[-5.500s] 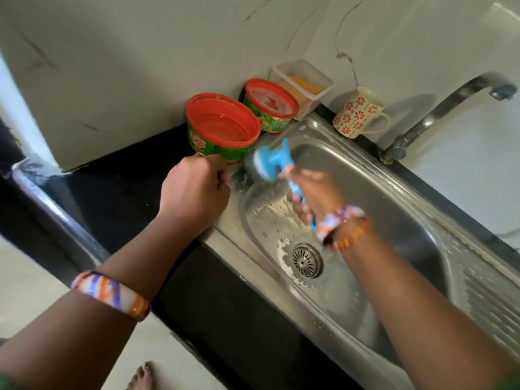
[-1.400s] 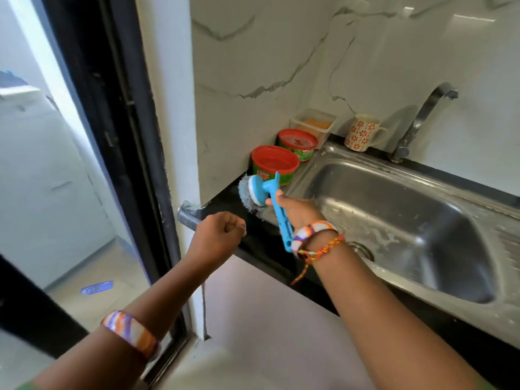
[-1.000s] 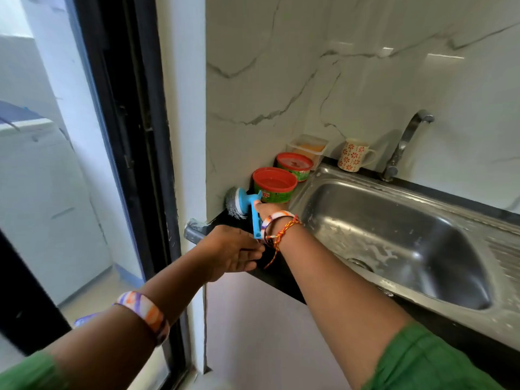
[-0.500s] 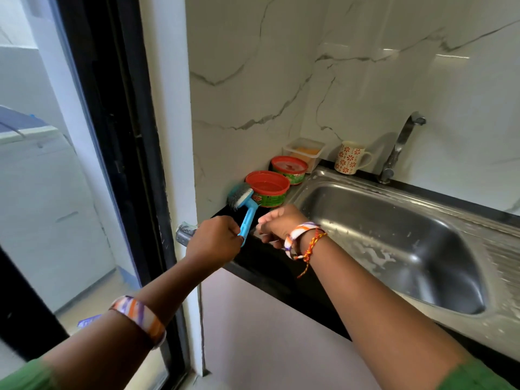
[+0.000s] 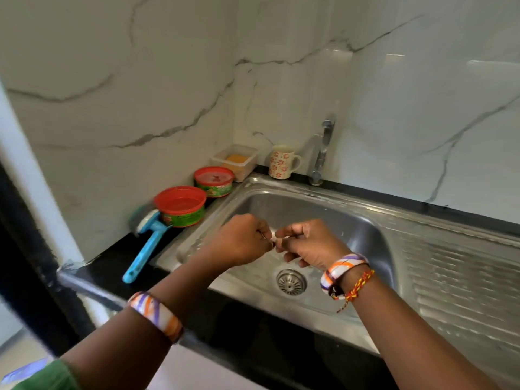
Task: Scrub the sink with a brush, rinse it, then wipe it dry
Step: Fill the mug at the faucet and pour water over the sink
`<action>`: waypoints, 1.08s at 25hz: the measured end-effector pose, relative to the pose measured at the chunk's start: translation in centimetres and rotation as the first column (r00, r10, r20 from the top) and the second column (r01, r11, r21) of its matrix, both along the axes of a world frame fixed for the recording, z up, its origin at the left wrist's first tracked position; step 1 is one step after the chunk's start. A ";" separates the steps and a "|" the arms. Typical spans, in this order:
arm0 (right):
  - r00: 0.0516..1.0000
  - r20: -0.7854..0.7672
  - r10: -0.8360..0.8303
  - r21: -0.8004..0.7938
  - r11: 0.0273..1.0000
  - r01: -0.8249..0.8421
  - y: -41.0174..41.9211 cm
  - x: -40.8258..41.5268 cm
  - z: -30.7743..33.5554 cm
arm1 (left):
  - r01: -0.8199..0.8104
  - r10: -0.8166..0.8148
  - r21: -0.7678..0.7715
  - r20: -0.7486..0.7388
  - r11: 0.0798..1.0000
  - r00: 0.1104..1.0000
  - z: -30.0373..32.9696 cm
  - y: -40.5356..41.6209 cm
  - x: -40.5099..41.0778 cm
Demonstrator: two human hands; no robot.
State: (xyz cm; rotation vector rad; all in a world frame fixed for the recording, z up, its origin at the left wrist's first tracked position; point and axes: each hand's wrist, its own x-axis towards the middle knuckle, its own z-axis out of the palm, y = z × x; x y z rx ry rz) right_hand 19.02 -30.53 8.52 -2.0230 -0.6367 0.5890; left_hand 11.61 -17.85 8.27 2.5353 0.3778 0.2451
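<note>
The blue brush (image 5: pixel 146 243) lies on the black counter left of the sink, its bristle head against a red-rimmed tub and its handle pointing toward me. The steel sink (image 5: pixel 309 190) has soapy streaks around the drain (image 5: pixel 291 282). My left hand (image 5: pixel 239 242) and my right hand (image 5: pixel 306 243) hover together over the basin with fingers curled and fingertips meeting. A tiny pale speck sits between the fingertips; I cannot tell what it is. The tap (image 5: pixel 322 153) stands at the back with no water running.
Two red-rimmed green tubs (image 5: pixel 180 205) (image 5: pixel 214 181), a clear box (image 5: pixel 235 161) and a flowered mug (image 5: pixel 281 161) line the back left corner. A ribbed drainboard (image 5: pixel 455 277) extends right of the basin. A dark door frame (image 5: pixel 25 263) stands at the far left.
The brush passed from my right hand to my left and now lies on the counter. Both hands have moved over the basin and met, and my view has turned back to the sink.
</note>
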 end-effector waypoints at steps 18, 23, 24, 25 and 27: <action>0.955 0.228 -0.190 -0.027 0.979 0.201 10.5 23.4 -2.0 | -0.118 0.069 -0.747 -0.097 0.654 0.993 1.2 11.5 21.3; 0.893 0.416 -0.172 -0.178 0.947 0.266 17.7 29.7 -1.3 | -0.160 0.086 -0.822 -0.135 0.546 0.987 0.1 14.3 25.7; 0.896 0.404 -0.186 -0.211 0.934 0.289 18.4 30.7 -1.4 | -0.166 0.083 -0.819 -0.144 0.549 0.986 -0.1 14.7 26.1; 0.900 0.383 -0.209 -0.218 0.926 0.308 18.9 31.5 -1.6 | -0.163 0.074 -0.815 -0.147 0.556 0.986 -0.4 15.1 26.4; 0.902 0.337 -0.270 -0.163 0.927 0.338 19.0 32.3 -2.1 | -0.151 0.074 -0.805 -0.133 0.573 0.988 -0.7 15.7 26.7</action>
